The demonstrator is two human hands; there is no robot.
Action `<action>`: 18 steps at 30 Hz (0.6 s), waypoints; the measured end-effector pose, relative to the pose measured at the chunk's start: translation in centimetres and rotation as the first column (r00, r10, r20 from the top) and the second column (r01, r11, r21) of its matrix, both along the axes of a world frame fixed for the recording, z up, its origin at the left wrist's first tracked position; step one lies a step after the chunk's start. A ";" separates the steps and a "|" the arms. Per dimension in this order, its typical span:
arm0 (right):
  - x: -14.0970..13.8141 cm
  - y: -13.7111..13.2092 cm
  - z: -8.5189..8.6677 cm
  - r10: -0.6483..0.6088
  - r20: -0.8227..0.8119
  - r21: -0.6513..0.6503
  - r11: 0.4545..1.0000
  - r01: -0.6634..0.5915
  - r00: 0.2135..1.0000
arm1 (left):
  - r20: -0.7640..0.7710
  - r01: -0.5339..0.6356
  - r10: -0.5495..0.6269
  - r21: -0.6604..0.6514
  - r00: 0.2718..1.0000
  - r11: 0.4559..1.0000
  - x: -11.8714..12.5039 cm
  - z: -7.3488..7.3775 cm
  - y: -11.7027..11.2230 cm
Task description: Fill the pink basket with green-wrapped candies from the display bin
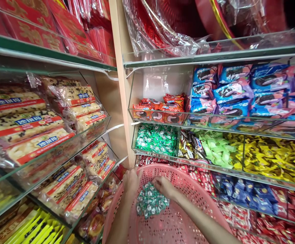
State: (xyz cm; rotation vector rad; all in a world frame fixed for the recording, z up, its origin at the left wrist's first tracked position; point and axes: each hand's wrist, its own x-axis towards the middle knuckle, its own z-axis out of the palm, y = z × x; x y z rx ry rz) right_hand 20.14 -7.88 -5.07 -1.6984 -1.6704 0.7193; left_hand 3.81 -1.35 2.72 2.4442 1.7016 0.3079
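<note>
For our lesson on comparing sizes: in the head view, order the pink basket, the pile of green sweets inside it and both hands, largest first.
1. Pink basket
2. Pile of green sweets
3. Left hand and right hand, too alike to rank

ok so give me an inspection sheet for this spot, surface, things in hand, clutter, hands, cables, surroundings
Surface: glass-fronted shelves, several split into compartments.
Things in hand: pink perforated basket with a pile of green packets inside.
Clutter: yellow packets, light-green packets and blue packs in shelf compartments.
Hands: left hand at the basket's rim; right hand at the green packets, whether it pinches any is unclear.
Cables: nothing seen for certain.
Surroundings: wooden upright between shelf sections; red boxes upper left; wrapped bars below them.
</note>
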 end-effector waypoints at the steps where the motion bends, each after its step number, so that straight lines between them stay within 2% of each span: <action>1: 0.0 -0.1 0.1 -0.014 0.030 0.007 1.000 0.014 0.999 | 0.005 0.002 -0.002 0.002 1.000 1.000 0.0 -0.1 0.1; 6: -0.2 -0.6 1.4 -0.104 0.196 0.070 0.993 0.092 0.975 | 0.015 0.019 -0.019 0.001 1.000 1.000 0.0 -0.1 0.2; 11: -1.1 -1.3 4.1 -0.133 0.231 0.226 0.971 0.080 0.964 | 0.019 0.025 -0.025 0.021 1.000 0.999 0.2 0.1 0.1; 14: -1.7 -1.8 6.1 -0.167 0.197 0.368 0.926 0.085 0.966 | 0.005 0.024 -0.024 0.028 1.000 0.999 0.5 0.2 0.1; 18: -1.7 -2.3 8.7 -0.225 0.151 0.565 0.819 0.103 0.962 | 0.001 0.029 -0.029 0.036 1.000 0.999 0.8 0.4 0.2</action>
